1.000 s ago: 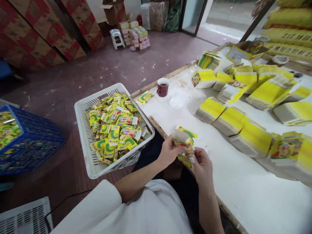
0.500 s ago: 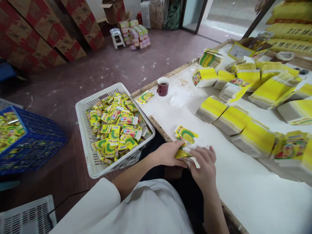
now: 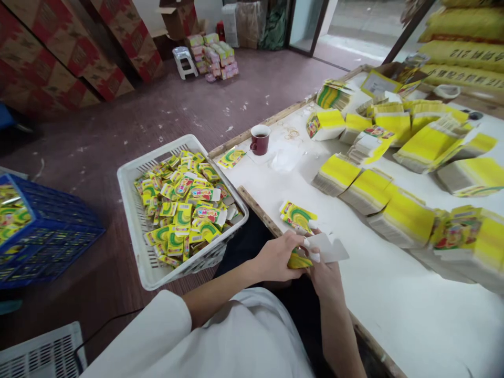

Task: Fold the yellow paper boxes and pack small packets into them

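Observation:
My left hand and my right hand are closed together on a flat carton blank, white side up with a yellow printed edge, at the near edge of the white table. A folded yellow-green carton lies on the table just beyond my fingers. To my left stands a white basket heaped with several folded yellow cartons.
Stacks of flat yellow blanks cover the table's far and right side. A dark red cup stands near the table's far-left edge. A blue crate with cartons sits on the floor at left. Red cardboard boxes line the back wall.
A second ago both hands held a folded carton up. It now lies on the table, and the hands have dropped to the table edge and taken a flat blank.

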Tool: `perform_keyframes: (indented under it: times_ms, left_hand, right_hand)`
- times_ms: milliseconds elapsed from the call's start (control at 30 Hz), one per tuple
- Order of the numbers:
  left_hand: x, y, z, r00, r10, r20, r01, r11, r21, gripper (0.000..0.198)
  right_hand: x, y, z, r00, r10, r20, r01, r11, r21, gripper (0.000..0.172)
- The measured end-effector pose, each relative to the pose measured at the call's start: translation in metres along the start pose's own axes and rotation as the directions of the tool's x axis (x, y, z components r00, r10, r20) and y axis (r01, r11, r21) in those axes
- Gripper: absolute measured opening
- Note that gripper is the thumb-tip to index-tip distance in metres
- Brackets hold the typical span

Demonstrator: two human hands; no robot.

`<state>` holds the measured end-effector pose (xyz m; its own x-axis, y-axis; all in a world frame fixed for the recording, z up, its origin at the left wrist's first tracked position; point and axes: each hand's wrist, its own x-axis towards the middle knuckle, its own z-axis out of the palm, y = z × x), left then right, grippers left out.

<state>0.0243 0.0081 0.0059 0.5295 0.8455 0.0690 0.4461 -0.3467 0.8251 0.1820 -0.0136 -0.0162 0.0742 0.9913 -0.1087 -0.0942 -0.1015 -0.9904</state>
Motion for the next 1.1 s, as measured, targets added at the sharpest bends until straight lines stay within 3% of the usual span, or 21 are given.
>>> perform_keyframes:
  times_ms: [67, 133, 233, 300, 367, 500, 700, 867, 1000, 1100]
  left_hand:
    - [0.001, -0.006, 0.002, 1.0, -0.024, 0.016, 0.024, 1.0, -0.013, 0.063]
    - [0.003, -0.012, 0.005, 0.999, -0.05, 0.018, 0.05, 0.999, -0.012, 0.071]
    - [0.005, -0.018, 0.006, 0.993, -0.041, -0.109, 0.048, 0.997, 0.06, 0.083]
    - [0.006, -0.018, 0.001, 0.984, -0.042, -0.172, 0.067, 0.987, 0.146, 0.081]
    - [0.005, -0.016, -0.007, 0.986, -0.072, -0.15, 0.101, 0.975, 0.198, 0.07]
    - [0.005, -0.015, -0.022, 0.992, -0.103, -0.077, 0.114, 0.981, 0.154, 0.058]
    - [0.005, -0.016, -0.031, 0.996, -0.086, -0.004, 0.085, 0.98, 0.181, 0.06]
    - [0.004, -0.009, -0.035, 0.995, -0.087, -0.04, 0.093, 0.978, 0.187, 0.063]
    - [-0.001, -0.005, -0.033, 0.996, -0.078, -0.049, 0.082, 0.992, 0.092, 0.063]
    - [-0.004, -0.013, -0.042, 0.984, -0.146, -0.104, 0.125, 0.974, -0.187, 0.061]
  right_hand:
    - [-0.002, -0.001, -0.001, 0.99, -0.118, 0.076, 0.128, 0.982, -0.14, 0.065]
    - [-0.003, 0.0, -0.002, 0.953, -0.229, 0.2, 0.284, 0.905, -0.316, 0.055]
    - [-0.001, 0.006, -0.006, 0.894, -0.356, 0.272, 0.446, 0.774, -0.45, 0.044]
    - [0.002, 0.011, -0.011, 0.883, -0.431, 0.183, 0.462, 0.735, -0.496, 0.048]
    - [0.005, 0.016, -0.017, 0.88, -0.459, 0.119, 0.444, 0.708, -0.55, 0.048]
    - [0.01, 0.013, -0.027, 0.889, -0.355, 0.289, 0.458, 0.657, -0.599, 0.038]
    - [0.015, -0.007, -0.04, 0.846, -0.217, 0.487, 0.472, 0.731, -0.494, 0.031]
    - [0.009, -0.001, -0.022, 0.909, -0.264, 0.324, 0.4, 0.771, -0.495, 0.028]
    - [0.005, 0.003, -0.011, 0.921, -0.226, 0.318, 0.348, 0.844, -0.408, 0.056]
    - [0.008, 0.0, -0.017, 0.94, -0.195, 0.28, 0.264, 0.936, -0.234, 0.074]
